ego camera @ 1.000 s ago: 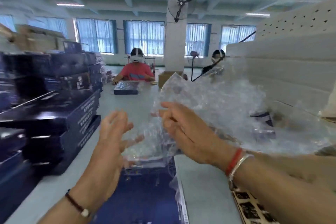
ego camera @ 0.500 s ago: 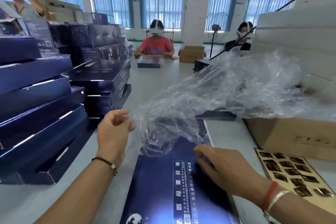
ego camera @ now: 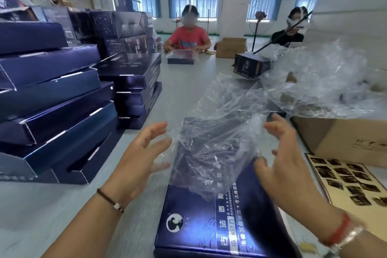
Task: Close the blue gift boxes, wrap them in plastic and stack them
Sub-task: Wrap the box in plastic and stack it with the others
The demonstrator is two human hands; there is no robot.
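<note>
A closed blue gift box [ego camera: 201, 222] lies flat on the grey table in front of me, its far half under a crumpled sheet of clear plastic [ego camera: 222, 132]. My left hand [ego camera: 142, 157] hovers at the box's left side, fingers spread, touching the plastic's left edge. My right hand [ego camera: 280, 161] is spread at the plastic's right edge above the box, fingers relaxed. Neither hand grips anything that I can see.
Tall stacks of blue gift boxes [ego camera: 52, 98] fill the left of the table. A cardboard box [ego camera: 345, 138] with more clear plastic [ego camera: 326, 81] stands at right, a printed card sheet [ego camera: 347, 180] before it. Two people sit at the far end.
The view has tilted down. Both hands released the lifted plastic, which has dropped onto the box's far half. The hands are now spread on either side of it.
</note>
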